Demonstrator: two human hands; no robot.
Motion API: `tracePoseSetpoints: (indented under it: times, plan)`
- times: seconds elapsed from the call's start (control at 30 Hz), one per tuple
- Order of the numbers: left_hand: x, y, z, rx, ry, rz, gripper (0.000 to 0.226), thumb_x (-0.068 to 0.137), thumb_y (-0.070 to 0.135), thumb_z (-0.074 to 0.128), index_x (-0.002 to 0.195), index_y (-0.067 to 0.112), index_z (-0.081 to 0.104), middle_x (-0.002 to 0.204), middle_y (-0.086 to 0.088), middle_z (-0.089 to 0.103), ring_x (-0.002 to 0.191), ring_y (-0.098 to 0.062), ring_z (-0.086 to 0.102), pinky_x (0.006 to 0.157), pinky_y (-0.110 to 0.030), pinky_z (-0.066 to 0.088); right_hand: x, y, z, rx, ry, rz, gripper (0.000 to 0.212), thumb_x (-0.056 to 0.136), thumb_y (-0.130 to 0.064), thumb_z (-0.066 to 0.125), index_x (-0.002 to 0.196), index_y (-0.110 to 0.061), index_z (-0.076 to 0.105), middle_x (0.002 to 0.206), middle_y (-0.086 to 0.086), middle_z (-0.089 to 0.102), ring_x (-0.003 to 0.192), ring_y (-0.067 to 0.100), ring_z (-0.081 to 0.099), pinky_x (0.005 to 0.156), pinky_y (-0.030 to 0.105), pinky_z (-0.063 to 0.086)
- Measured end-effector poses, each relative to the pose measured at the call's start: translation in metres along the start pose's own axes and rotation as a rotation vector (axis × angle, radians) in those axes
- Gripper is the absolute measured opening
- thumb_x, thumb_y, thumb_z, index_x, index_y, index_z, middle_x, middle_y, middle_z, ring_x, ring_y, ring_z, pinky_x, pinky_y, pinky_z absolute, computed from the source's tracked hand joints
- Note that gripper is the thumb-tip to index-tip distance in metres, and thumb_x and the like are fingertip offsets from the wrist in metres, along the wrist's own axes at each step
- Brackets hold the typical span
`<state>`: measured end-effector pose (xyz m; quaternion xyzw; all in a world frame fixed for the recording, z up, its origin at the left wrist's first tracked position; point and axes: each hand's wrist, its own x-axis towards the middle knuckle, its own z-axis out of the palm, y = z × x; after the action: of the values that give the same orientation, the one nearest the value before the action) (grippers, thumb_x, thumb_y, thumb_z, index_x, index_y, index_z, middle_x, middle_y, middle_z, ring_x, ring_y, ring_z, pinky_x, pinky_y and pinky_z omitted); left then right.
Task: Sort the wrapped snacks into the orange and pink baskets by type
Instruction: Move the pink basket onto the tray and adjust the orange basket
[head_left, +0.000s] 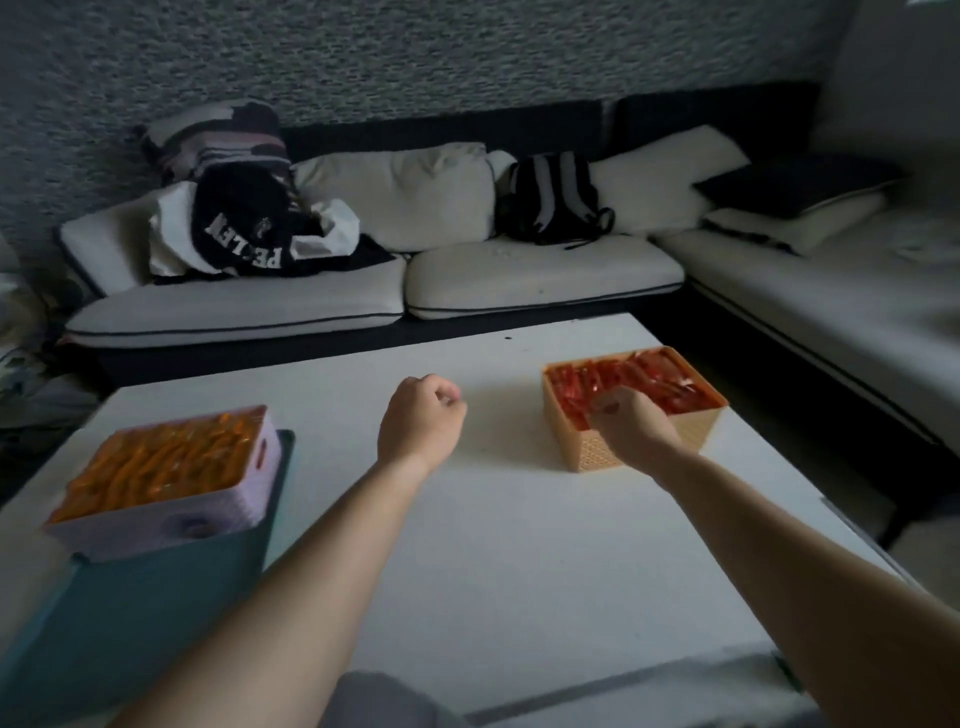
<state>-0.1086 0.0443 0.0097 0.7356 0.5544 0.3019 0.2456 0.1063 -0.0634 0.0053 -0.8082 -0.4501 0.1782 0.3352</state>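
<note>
The step in hand looks like a drop into the orange basket (696, 428), which stands at about two o'clock on the bench (519, 545). The right hand (631, 421) is over the basket's near-left corner, its fingers (605, 408) curled tight and dipping among the red snacks (649, 379). Whether they pinch a wrapper or nothing at all cannot be told, as the knuckles hide the tips.

To do this well, any packet should be let go low and toward the basket's twelve o'clock side, where the pile seems flatter. The hand should then lift straight up, so no wrapper is dragged over the rim.

The left hand (423, 418) hovers above the middle of the bench in a loose fist, with nothing seen in it.

The red snacks are slim, glossy packets heaped to the brim. The pink basket (156, 525) sits at nine o'clock on a teal tray (130, 623), well apart from the other. It is just as full of orange snacks (161, 457), long and shiny and lying roughly one way.

No loose packet shows on the bench between the two baskets, so the sorting appears close to finished. Both piles look slippery and likely to spill if nudged.
</note>
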Motion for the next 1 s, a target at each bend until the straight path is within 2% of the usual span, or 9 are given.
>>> tracePoseSetpoints:
  times: [0.07, 0.2, 0.37, 0.47, 0.57, 0.63, 0.7, 0.83, 1.0]
  plan:
    - [0.000, 0.017, 0.027, -0.004, -0.075, 0.012, 0.014, 0.088, 0.024, 0.062, 0.099, 0.026, 0.071, 0.113, 0.000, 0.068, 0.100, -0.022, 0.065, 0.085, -0.031, 0.053, 0.004, 0.030, -0.020, 0.081, 0.094, 0.046, 0.013, 0.093, -0.009, 0.059, 0.094, -0.016, 0.070, 0.089, 0.007, 0.067, 0.075, 0.022, 0.059, 0.068, 0.038, 0.049]
    - [-0.001, 0.037, 0.077, 0.007, -0.243, 0.026, 0.021, 0.091, 0.024, 0.063, 0.111, 0.027, 0.071, 0.115, -0.002, 0.068, 0.097, -0.020, 0.062, 0.079, -0.025, 0.044, 0.019, 0.085, -0.036, 0.082, 0.268, 0.131, 0.028, 0.091, -0.012, 0.061, 0.118, -0.017, 0.066, 0.117, 0.004, 0.053, 0.108, 0.030, 0.058, 0.088, 0.047, 0.054]
    - [0.012, 0.043, 0.123, -0.044, -0.361, -0.074, 0.054, 0.097, 0.037, 0.061, 0.147, 0.024, 0.045, 0.138, -0.005, 0.059, 0.125, -0.026, 0.056, 0.101, -0.033, 0.045, 0.046, 0.119, -0.041, 0.113, 0.256, 0.237, 0.053, 0.095, -0.019, 0.060, 0.147, -0.018, 0.048, 0.146, 0.013, 0.039, 0.119, 0.031, 0.053, 0.072, 0.032, 0.049]
    - [0.022, 0.041, 0.140, -0.098, -0.392, -0.159, 0.066, 0.099, 0.041, 0.058, 0.156, 0.020, 0.033, 0.149, -0.005, 0.053, 0.134, -0.028, 0.051, 0.108, -0.035, 0.038, 0.061, 0.128, -0.042, 0.186, 0.194, 0.279, 0.058, 0.096, -0.018, 0.059, 0.150, -0.011, 0.040, 0.149, 0.011, 0.038, 0.122, 0.029, 0.050, 0.076, 0.032, 0.045]
    - [0.023, 0.045, 0.155, -0.148, -0.405, -0.190, 0.051, 0.101, 0.036, 0.055, 0.147, 0.017, 0.045, 0.145, -0.008, 0.056, 0.129, -0.028, 0.054, 0.102, -0.033, 0.039, 0.071, 0.132, -0.038, 0.320, 0.148, 0.288, 0.031, 0.096, -0.017, 0.060, 0.125, -0.014, 0.052, 0.122, 0.008, 0.058, 0.095, 0.018, 0.057, 0.070, 0.028, 0.044]
    - [0.022, 0.048, 0.163, -0.160, -0.397, -0.191, 0.034, 0.102, 0.034, 0.052, 0.133, 0.019, 0.057, 0.133, -0.005, 0.064, 0.114, -0.025, 0.059, 0.091, -0.030, 0.042, 0.077, 0.132, -0.036, 0.396, 0.156, 0.316, 0.038, 0.094, -0.022, 0.063, 0.129, -0.013, 0.050, 0.117, 0.009, 0.059, 0.100, 0.023, 0.059, 0.069, 0.029, 0.044]
    - [0.023, 0.046, 0.165, -0.178, -0.371, -0.213, 0.032, 0.100, 0.038, 0.053, 0.122, 0.017, 0.064, 0.122, -0.005, 0.068, 0.105, -0.025, 0.063, 0.087, -0.031, 0.046, 0.078, 0.130, -0.035, 0.388, 0.197, 0.380, 0.055, 0.093, -0.030, 0.063, 0.141, -0.011, 0.047, 0.131, 0.010, 0.050, 0.113, 0.029, 0.055, 0.077, 0.035, 0.046]
    - [0.029, 0.036, 0.151, -0.275, -0.342, -0.372, 0.046, 0.083, 0.053, 0.060, 0.101, 0.013, 0.071, 0.100, -0.009, 0.071, 0.091, -0.028, 0.067, 0.089, -0.039, 0.056, 0.074, 0.130, -0.031, 0.302, 0.108, 0.417, 0.030, 0.090, -0.040, 0.059, 0.090, -0.012, 0.070, 0.107, 0.017, 0.069, 0.093, 0.029, 0.064, 0.068, 0.034, 0.047]
    - [0.020, 0.020, 0.124, -0.237, -0.289, -0.414, 0.031, 0.086, 0.040, 0.066, 0.093, 0.010, 0.067, 0.087, -0.006, 0.065, 0.079, -0.024, 0.061, 0.064, -0.030, 0.043, 0.058, 0.115, -0.024, 0.447, -0.071, 0.504, 0.043, 0.091, -0.046, 0.057, 0.101, -0.006, 0.070, 0.102, 0.017, 0.074, 0.092, 0.028, 0.070, 0.081, 0.039, 0.055]
